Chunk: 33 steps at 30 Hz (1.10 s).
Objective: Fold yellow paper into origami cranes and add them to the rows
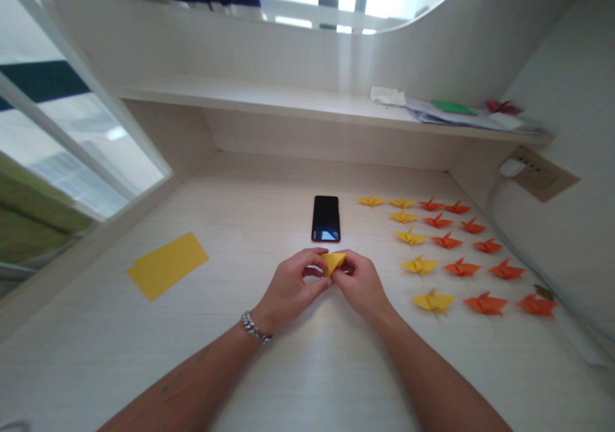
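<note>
Left grip [292,282], right grip [360,283] pinch folded yellow paper [333,263]; black phone [325,217] just beyond; orange cranes [462,268] at right.

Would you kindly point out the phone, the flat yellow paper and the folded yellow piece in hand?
Phone [326,216], head view: middle of the dark screen.
Flat yellow paper [168,265], head view: middle of its upper face.
Folded yellow piece [333,263], head view: its visible side.

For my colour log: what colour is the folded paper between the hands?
Yellow; the folded paper shows in the head view.
</note>
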{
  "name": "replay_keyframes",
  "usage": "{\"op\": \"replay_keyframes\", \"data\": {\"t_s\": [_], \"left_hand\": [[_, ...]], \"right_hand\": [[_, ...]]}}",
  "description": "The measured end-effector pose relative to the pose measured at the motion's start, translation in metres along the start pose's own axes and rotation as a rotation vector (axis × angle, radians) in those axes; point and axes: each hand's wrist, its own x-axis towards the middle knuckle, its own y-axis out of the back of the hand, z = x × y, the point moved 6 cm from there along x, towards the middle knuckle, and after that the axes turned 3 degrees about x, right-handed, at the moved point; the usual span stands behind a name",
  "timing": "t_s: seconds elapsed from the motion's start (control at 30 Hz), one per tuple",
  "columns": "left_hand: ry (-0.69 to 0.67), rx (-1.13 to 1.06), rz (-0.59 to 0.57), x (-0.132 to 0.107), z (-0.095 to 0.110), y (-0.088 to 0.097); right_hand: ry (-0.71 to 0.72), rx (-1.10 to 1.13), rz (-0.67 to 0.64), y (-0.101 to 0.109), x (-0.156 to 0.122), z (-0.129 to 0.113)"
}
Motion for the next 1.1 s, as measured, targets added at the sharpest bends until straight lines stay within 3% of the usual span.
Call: {"op": "replay_keyframes", "data": {"t_s": [0.13, 0.23, 0.4, 0.57, 0.67, 0.9, 1.1], "left_hand": [[-0.031, 0.004, 0.018, -0.002, 0.007, 0.0], [-0.008, -0.12, 0.026, -0.002, 0.011, 0.001], [0.149, -0.504, 0.06, 0.003, 0.0, 0.005], [0.286, -0.639, 0.017, 0.005, -0.014, -0.001], [0.273, -0.646, -0.016, 0.004, -0.014, -0.003], [0.266, -0.525, -0.074, 0.004, -0.015, -0.003], [0.279, -0.522, -0.075, 0.005, -0.016, -0.001]], "right_hand": [[0.048, -0.045, 0.067, 0.002, -0.003, -0.004], [0.16, -0.138, 0.136, 0.005, -0.006, -0.012], [0.42, -0.287, 0.157, 0.007, -0.012, -0.028], [0.544, -0.378, 0.09, 0.001, -0.016, -0.036], [0.497, -0.301, 0.117, 0.002, -0.015, -0.037], [0.141, 0.067, 0.18, 0.005, -0.008, -0.01], [0.101, 0.141, 0.198, 0.003, -0.009, -0.006]]}}
